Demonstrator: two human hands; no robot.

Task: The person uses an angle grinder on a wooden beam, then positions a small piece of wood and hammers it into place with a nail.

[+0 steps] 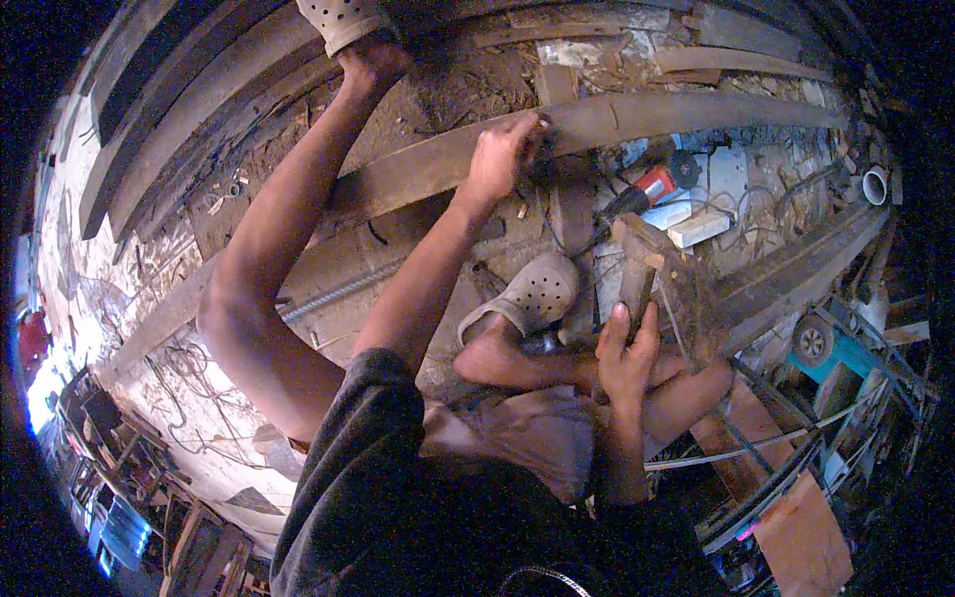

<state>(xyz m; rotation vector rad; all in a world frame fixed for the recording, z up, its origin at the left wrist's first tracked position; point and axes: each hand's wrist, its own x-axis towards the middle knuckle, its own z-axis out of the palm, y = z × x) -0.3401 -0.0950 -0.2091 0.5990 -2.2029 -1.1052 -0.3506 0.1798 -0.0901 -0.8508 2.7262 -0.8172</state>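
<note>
My left hand (500,157) is closed over a long, curved wooden plank (418,177) that runs across the view. Its fingertips are pinched together at a dark spot on the wood, and whatever is between them is hidden. Lower right, my right hand (629,350) grips the handle of a brown wooden mallet (638,275). The mallet's blocky head points away from me, beside the plank and apart from it. One foot in a beige clog (532,294) rests below the plank. My other leg stretches across it, with a second clog (343,22) at the top.
A red and black angle grinder (652,187) lies beyond the mallet, near a pale wood block (699,228) and loose cables. Several more planks (189,109) lie at the upper left. A thick beam (796,264) runs to the right, with a white cup-shaped thing (874,186) near its far end.
</note>
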